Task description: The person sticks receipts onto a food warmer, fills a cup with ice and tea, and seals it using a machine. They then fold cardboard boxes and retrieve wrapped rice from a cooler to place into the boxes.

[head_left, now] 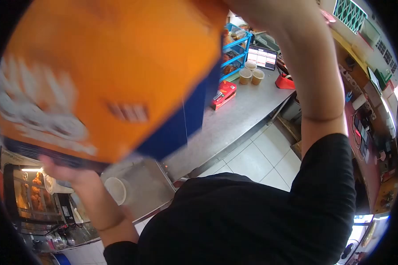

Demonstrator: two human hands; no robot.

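Note:
A large orange and dark blue box (pixel 132 66) fills the upper left, tilted and close to the camera. Its white lettering is smeared by motion. My left hand (pixel 64 171) is closed at the box's lower edge, with most of its fingers hidden. At the top of the view my right hand (pixel 247 11) grips the upper right edge, partly cut off by the frame. Behind the box, a small red box (pixel 224 93) lies on the metal counter (pixel 225 126).
Several lidded cups (pixel 251 76) stand beside a blue tiered rack (pixel 239 48) and a screen (pixel 262 57). A lit display case (pixel 35 192) with fried food is at the lower left. A round white lid or container (pixel 116 191) sits near it. A cluttered shelf (pixel 362 132) lines the right.

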